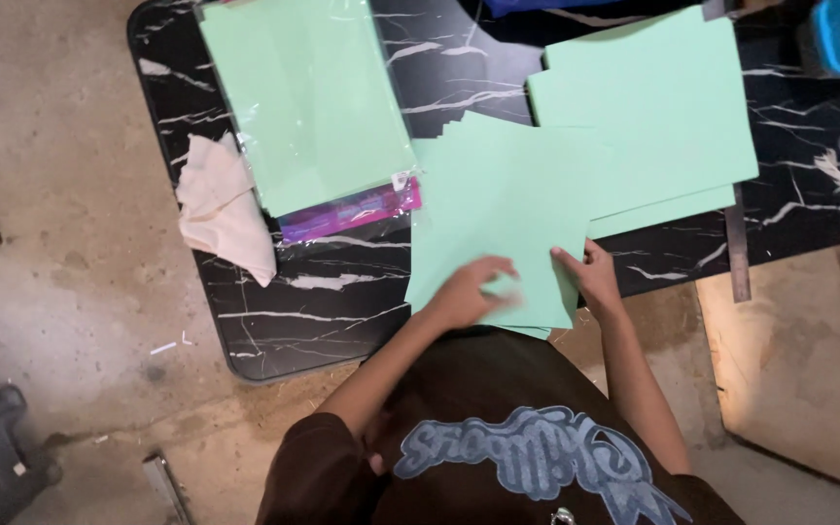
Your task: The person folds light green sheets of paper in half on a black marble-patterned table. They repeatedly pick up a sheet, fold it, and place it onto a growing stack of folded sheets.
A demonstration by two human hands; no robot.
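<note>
- I am looking down at a stack of mint-green paper sheets (498, 214) lying near the front edge of the black marbled table (342, 292); the sheets are plain, matte and slightly fanned at the top edge.
- My left hand (469, 292) is resting flat on the stack's lower part, fingers blurred, gripping nothing that I can make out.
- My right hand (590, 272) is pinching the stack's right edge between thumb and fingers.
- A second green pile (653, 107) is overlapping the stack at upper right.
- A wrapped pack of green paper (308, 97) is lying to the left, with a purple packet (352, 212) just below it and a cream cloth (221, 204) beside it.
</note>
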